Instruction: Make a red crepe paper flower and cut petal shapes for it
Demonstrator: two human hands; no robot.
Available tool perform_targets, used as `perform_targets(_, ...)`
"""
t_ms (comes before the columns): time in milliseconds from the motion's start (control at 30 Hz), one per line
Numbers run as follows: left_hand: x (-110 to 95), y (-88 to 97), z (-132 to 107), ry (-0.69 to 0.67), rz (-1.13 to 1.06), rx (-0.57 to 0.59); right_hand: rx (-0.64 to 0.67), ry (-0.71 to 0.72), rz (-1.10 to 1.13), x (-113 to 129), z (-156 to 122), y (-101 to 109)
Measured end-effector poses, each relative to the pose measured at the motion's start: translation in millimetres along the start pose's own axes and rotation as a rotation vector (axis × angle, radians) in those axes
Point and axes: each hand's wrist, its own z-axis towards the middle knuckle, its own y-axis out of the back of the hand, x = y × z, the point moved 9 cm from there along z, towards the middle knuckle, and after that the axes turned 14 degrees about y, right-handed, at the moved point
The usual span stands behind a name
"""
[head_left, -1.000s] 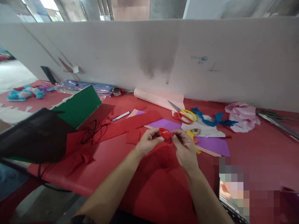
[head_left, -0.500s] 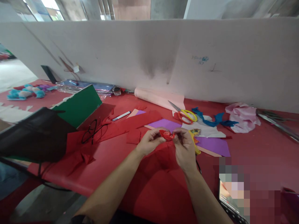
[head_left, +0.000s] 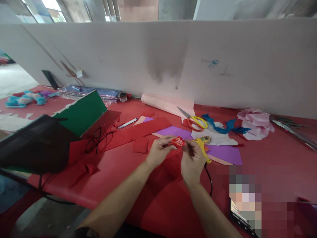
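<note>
A small red paper flower, with layered curled petals, is held up between my two hands. My left hand pinches its left edge between thumb and fingers. On the other side, my right hand grips it with bent fingers, and the fingertips partly hide its base. Just past my right hand lies a yellow glue gun with a black cord. Purple sheets and a white scrap lie beyond my hands, as do scissors with yellow and red handles.
Red strips, eyeglasses and a marker lie to the left, near a green board and a black bag. A pink roll rests by the white partition. Blue ribbon, pink cloth and a phone are at right.
The red flower has turned so its layered folds now face me. My right hand has shifted slightly left and its fingers have curled more, exposing more of the glue gun and its cord.
</note>
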Motion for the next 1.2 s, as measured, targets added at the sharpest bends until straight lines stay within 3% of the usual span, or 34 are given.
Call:
perform_targets(300, -12.7, 9.5, 1.0, -0.059, 0.018, -0.046, 0.144, 0.239, -0.020, 21.3, 2.1, -10.2)
perform_targets(667, -14.6, 10.8, 2.0, -0.071, 0.115, -0.029, 0.295, 0.200, 0.029, 19.3, 6.4, -20.8)
perform_targets(800, -1.0, 10.4, 5.0, 0.005, 0.126, -0.045, 0.293, 0.168, -0.033, 12.7, 6.5, -21.0)
perform_targets(1000, 35.4, 4.5, 10.2, 0.259, -0.124, 0.034, 0.317, 0.171, -0.142, 6.0, 4.1, -24.2)
perform_targets(1200, 47.4, 6.8, 13.7, 0.357, -0.284, 0.048, 0.255, 0.219, -0.299, 4.5, 5.3, -18.1)
